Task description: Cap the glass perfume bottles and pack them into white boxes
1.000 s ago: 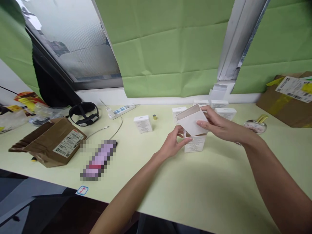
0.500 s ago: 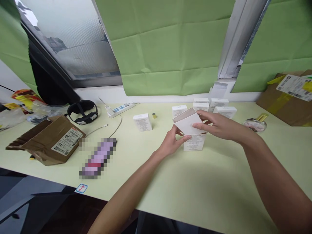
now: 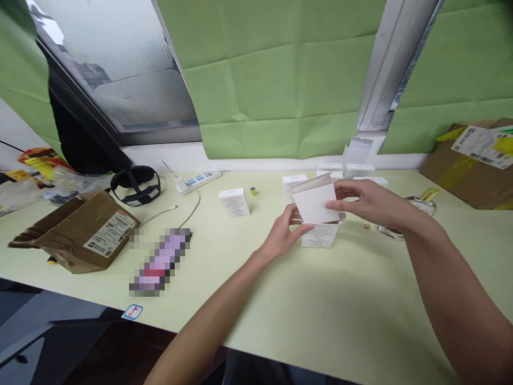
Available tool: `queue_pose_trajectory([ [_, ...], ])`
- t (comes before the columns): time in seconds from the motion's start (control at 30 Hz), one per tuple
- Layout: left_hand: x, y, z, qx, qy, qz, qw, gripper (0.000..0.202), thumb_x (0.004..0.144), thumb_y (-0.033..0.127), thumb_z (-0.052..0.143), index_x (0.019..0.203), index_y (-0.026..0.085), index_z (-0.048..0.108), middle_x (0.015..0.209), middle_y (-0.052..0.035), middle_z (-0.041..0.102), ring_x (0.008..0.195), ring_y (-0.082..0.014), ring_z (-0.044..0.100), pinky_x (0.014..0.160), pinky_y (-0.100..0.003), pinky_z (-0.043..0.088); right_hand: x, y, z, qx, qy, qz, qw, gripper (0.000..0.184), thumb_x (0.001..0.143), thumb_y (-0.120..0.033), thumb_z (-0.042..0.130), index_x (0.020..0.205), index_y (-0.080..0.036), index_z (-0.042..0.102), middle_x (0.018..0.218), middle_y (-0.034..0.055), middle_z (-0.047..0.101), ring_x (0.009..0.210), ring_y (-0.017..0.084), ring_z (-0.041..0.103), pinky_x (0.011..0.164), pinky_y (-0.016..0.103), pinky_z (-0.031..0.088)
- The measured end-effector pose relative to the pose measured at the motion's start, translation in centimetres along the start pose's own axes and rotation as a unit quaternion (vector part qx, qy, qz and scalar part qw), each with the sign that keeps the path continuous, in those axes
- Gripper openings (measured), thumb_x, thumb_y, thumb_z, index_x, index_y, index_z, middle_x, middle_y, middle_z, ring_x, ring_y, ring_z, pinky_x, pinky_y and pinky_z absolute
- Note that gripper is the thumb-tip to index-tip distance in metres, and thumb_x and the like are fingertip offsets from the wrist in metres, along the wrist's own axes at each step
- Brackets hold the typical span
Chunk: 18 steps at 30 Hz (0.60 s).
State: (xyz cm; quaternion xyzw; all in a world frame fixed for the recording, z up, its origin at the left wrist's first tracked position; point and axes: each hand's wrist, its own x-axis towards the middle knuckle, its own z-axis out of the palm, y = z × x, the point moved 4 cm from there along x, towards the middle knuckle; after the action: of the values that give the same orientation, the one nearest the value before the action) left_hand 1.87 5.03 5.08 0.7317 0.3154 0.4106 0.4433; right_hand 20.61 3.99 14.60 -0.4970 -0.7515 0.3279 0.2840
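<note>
A small white printed box stands on the table with its top open. My left hand grips its left side, thumb across the front near the upper edge. Over the opening, my right hand pinches a folded white card piece, tilted, with its lower edge at the box top. Whether that piece is loose or joined to the box, I cannot tell. Beside my right wrist lie a glass bottle with gold parts and a second gold-necked bottle, partly covered by the arm.
Several white boxes stand behind my hands, another white box to the left near a gold cap. Further left are a phone, a headset, a power strip and an open carton. A carton sits right.
My right hand has shifted right and turned the white card piece to a less slanted position. The bottle beside my wrist has come into view. My left hand stays on the box.
</note>
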Motion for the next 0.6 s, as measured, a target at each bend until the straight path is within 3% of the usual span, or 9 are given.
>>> queue_pose_trajectory([
  [0.1,0.11,-0.18,-0.03,-0.02,0.007,-0.003,1.0,0.044,0.09,0.035,0.062,0.126,0.023,0.04,0.131,-0.0092,0.057,0.115,-0.0212,0.06,0.096,-0.039,0.051,0.08,0.27,0.1,0.026,0.024,0.026,0.999,0.034,0.079,-0.051,0.066,0.106,-0.032,0.068,0.112,0.0029,0.071,0.1,0.03,0.067,0.074,0.039,0.052],
  [0.33,0.24,-0.33,-0.26,-0.019,0.017,-0.017,1.0,0.047,0.089,0.037,0.063,0.128,0.023,0.04,0.134,-0.0103,0.055,0.115,-0.0218,0.06,0.096,-0.039,0.051,0.0,0.24,0.4,0.05,0.007,0.032,0.998,0.034,0.082,-0.047,0.063,0.111,-0.029,0.063,0.118,0.0052,0.068,0.099,0.03,0.067,0.069,0.038,0.054],
  [0.6,0.21,-0.55,-0.29,-0.021,0.016,-0.022,0.999,0.047,0.088,0.037,0.063,0.127,0.024,0.042,0.132,-0.0099,0.056,0.114,-0.022,0.059,0.095,-0.039,0.052,0.18,0.68,0.59,0.062,-0.01,0.014,0.998,0.033,0.083,-0.041,0.063,0.114,-0.029,0.061,0.123,0.0045,0.065,0.109,0.029,0.063,0.082,0.04,0.052],
])
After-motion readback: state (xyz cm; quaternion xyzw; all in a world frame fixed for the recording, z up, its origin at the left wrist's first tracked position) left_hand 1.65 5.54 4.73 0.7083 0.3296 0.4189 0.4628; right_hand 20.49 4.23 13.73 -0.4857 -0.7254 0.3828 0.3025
